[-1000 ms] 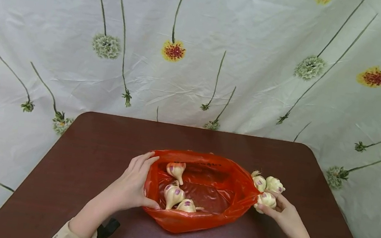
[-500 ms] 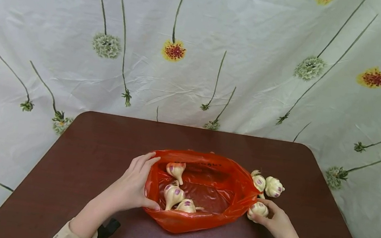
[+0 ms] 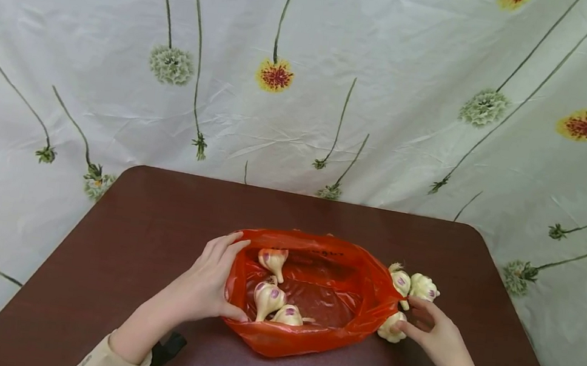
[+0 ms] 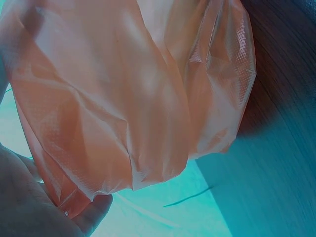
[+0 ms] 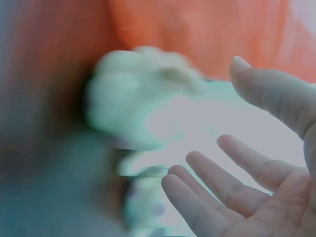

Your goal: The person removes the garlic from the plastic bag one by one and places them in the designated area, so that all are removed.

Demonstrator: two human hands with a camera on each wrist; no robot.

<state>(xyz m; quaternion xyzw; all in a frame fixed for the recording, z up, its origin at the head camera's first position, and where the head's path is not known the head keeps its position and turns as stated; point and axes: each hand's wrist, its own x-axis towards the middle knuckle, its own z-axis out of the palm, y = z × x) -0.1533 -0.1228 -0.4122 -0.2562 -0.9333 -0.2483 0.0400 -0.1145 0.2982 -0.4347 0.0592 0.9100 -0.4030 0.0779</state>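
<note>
An orange-red plastic bag point(image 3: 302, 338) lies with its mouth spread, and three garlic bulbs point(image 3: 267, 297) show inside at its left. My left hand point(image 3: 203, 285) grips the bag's left rim, thumb at the near edge and fingers at the far edge. In the left wrist view the bag point(image 4: 108, 98) hangs in folds beside my hand. Beyond the bag's right end, my right hand point(image 3: 440, 335) is spread, its thumb close to a garlic bulb point(image 3: 392, 327). In the right wrist view that hand point(image 5: 261, 177) has its fingers apart, holding nothing, beside a blurred bulb point(image 5: 143, 96).
Two more garlic bulbs, one point(image 3: 400, 281) against the bag and another point(image 3: 424, 287) to its right, lie past my right fingertips. The dark brown table point(image 3: 157, 215) ends at a pale flower-print cloth point(image 3: 302, 111) behind.
The bulb that was in my right hand has moved toward me and slightly left, and lies by the bag's right end. My right hand has let go of it and spread. The left hand keeps its grip.
</note>
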